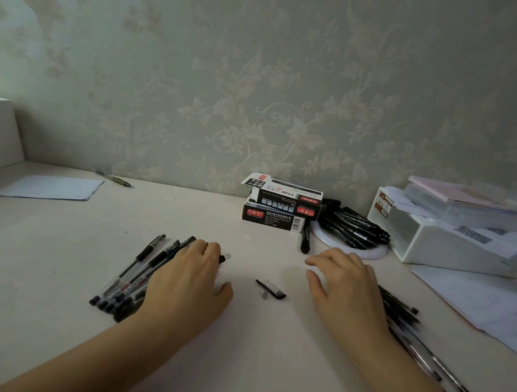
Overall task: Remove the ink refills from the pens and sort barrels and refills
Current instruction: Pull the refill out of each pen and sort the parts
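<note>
Wallpaper, pale green with a leaf pattern, backs everything I see. Cream desk, glossy, runs to the wall.

White storage box, far right, topped with papers and a pink booklet; its contents I cannot make out. Loose paper sheets lie in front of it.

Blue-grey sheet, far left, with a single pen just behind it.

Two black pen boxes, stacked by the wall, red labels, top one with its flap open. Beside them a white round plate carries a heap of black markers; one marker lies off its edge.

Pen pile, left: clear barrels, black grips and caps, fanned together. My left hand rests over its right side, fingers curled on one pen whose tip shows beyond the knuckles.

Pen pile, right: dark slim pieces, blurred; barrels or refills, I cannot tell. My right hand sits over them, fingers loosely spread, holding nothing I can see.

Small pen part, black and clear, lies on the desk between both hands.
</note>
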Demonstrator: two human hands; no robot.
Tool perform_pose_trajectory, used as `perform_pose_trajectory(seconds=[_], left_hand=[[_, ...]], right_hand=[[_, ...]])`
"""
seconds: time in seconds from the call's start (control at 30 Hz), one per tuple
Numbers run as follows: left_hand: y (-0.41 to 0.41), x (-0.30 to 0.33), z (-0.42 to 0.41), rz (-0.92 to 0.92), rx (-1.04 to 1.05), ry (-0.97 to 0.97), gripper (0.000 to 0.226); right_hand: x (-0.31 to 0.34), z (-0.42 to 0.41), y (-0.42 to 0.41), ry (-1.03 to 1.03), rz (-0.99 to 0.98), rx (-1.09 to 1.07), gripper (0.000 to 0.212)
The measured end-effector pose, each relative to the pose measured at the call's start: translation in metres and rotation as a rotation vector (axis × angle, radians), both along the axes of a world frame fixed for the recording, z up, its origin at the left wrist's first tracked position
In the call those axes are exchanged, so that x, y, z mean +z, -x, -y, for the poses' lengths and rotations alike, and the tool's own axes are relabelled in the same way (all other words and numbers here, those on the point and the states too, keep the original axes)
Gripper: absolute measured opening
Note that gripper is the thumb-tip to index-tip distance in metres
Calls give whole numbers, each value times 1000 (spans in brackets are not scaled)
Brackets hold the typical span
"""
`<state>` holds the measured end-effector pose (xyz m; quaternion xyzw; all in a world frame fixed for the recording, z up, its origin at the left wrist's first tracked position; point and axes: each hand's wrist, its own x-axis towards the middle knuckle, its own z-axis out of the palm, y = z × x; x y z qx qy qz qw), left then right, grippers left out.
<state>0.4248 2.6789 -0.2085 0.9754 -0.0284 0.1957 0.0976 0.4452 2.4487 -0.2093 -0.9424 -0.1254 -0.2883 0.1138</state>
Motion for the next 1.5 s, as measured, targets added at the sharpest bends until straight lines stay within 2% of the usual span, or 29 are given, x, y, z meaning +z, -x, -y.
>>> perform_pose_trajectory(seconds=[0.17,0.37,0.6,0.8,1.03,1.1,1.2,1.27,1.37,1.5], left_hand=[[8,3,1,-15,16,-69,22],[12,5,1,-34,53,-128,22],[13,-1,6,-61,46,-195,13],[11,-6,8,-46,13,-191,19],[3,-6,6,-46,28,-178,16],[2,-5,6,-42,41,-173,15],[1,-4,6,-9,74,-148,19],[1,-4,5,-7,73,-152,18],[0,-5,4,-28,62,-180,14],[0,-8,4,-40,79,-188,17]], right_hand=[[-5,-11,3,-25,34,170,14],[-8,-12,2,-56,23,219,12],[-11,-6,-3,-54,-24,207,15],[-11,0,-8,11,-61,148,20],[-9,9,-15,107,-86,-71,33],[-9,10,-15,68,-58,-93,37],[-6,4,-8,-173,22,33,29],[-3,-3,-2,-253,56,83,26],[-3,-9,3,-192,9,70,27],[-4,-6,1,-100,-49,-56,28]])
